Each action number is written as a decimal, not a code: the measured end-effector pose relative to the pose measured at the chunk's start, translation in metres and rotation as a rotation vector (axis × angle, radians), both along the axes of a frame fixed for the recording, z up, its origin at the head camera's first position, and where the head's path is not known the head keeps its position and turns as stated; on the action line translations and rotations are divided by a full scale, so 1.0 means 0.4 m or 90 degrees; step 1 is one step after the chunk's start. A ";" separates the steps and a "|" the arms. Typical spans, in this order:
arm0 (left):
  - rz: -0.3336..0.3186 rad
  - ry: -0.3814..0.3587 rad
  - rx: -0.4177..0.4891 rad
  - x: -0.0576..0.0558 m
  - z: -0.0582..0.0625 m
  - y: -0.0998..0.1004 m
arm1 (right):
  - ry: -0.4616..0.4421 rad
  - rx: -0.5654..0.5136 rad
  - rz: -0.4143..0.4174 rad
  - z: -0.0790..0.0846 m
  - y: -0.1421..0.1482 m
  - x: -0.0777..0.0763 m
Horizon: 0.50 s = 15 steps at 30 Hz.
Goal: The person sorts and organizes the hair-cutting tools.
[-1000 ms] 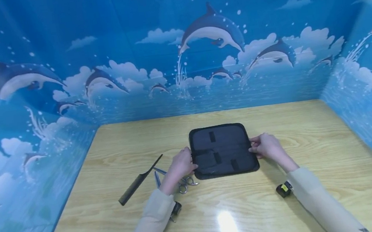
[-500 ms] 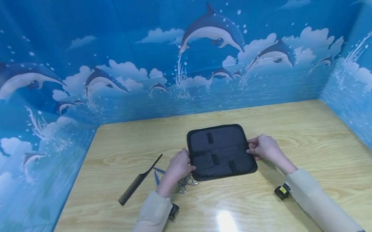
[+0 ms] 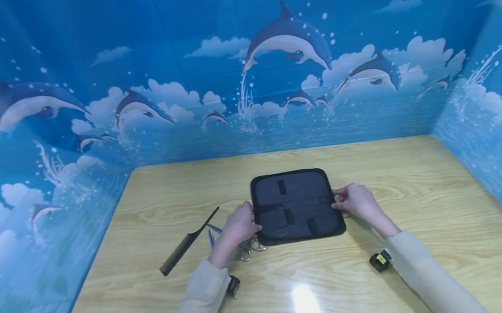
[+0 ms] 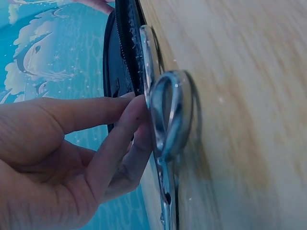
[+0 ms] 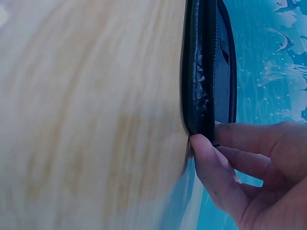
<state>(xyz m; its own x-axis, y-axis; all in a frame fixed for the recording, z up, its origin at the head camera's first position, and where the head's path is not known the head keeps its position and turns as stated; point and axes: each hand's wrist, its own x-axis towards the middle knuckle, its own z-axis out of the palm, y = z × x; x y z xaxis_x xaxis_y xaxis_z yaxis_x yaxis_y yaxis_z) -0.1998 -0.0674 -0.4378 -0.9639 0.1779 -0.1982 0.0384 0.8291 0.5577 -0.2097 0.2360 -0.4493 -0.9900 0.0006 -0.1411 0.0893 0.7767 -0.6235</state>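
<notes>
A black zippered case lies opened out on the table, its dark inside with small elastic loops facing up. My left hand pinches its left edge, thumb on the near side. At the opposite edge, the thumb and fingers of my right hand pinch the rim; the right wrist view shows the grip at the case's corner. Metal scissors lie beside the left fingertips, partly under the left wrist in the head view. Further left rests a black tail comb, its thin handle pointing away from me.
Blue-handled or blue-tinted blades show beside the left wrist, partly hidden. The wooden table is bordered at the back and sides by a blue dolphin-print curtain. A small black device sits at each wrist.
Both hands have shifted the case slightly to the left and a little toward me, keeping hold of its edges. The comb and scissors stay in place.
</notes>
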 end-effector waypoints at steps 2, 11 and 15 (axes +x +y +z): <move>0.001 -0.003 0.002 0.002 0.000 -0.003 | 0.001 0.003 0.004 0.000 -0.002 0.001; -0.007 -0.013 0.015 0.011 0.003 -0.020 | -0.013 -0.024 0.001 0.003 -0.014 0.006; -0.007 -0.010 0.012 0.015 0.002 -0.029 | -0.022 -0.044 -0.002 0.003 -0.021 0.007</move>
<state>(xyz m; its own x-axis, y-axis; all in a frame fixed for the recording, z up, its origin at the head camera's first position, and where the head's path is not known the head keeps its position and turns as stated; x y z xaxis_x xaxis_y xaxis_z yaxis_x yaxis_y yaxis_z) -0.1939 -0.0789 -0.4371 -0.9587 0.1924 -0.2094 0.0387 0.8179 0.5741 -0.2070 0.2275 -0.4481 -0.9844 -0.0071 -0.1756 0.1146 0.7314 -0.6722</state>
